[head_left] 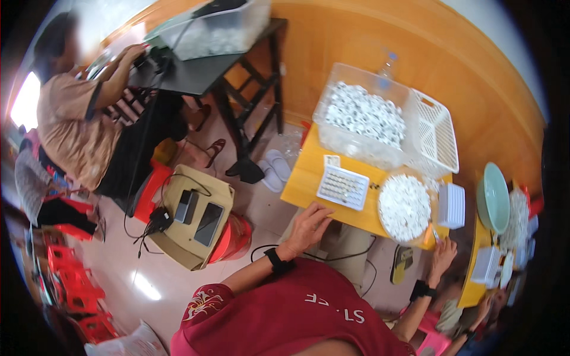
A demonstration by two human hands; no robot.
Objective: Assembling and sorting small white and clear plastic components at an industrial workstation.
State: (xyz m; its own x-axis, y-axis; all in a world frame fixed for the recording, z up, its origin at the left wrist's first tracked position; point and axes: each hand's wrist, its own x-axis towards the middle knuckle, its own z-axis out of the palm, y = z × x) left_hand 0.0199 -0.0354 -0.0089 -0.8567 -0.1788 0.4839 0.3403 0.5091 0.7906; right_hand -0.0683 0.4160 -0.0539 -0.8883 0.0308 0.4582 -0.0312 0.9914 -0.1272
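Where left hand [310,224] rests — white tray [342,187] just beyond.

- Two clear tubs of small white parts — one on the yellow table [362,121], one on the black table [219,29].
- One white basket [436,133].
- One round bowl of white parts [405,207].
- One grid tray [342,187].
- One green basin [493,197].
- Two phones [199,216] on a box.

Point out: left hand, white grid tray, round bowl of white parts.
left hand [310,224], head view, back of the hand at the table edge
white grid tray [342,187], head view, middle of the grid
round bowl of white parts [404,206], head view, heap of parts
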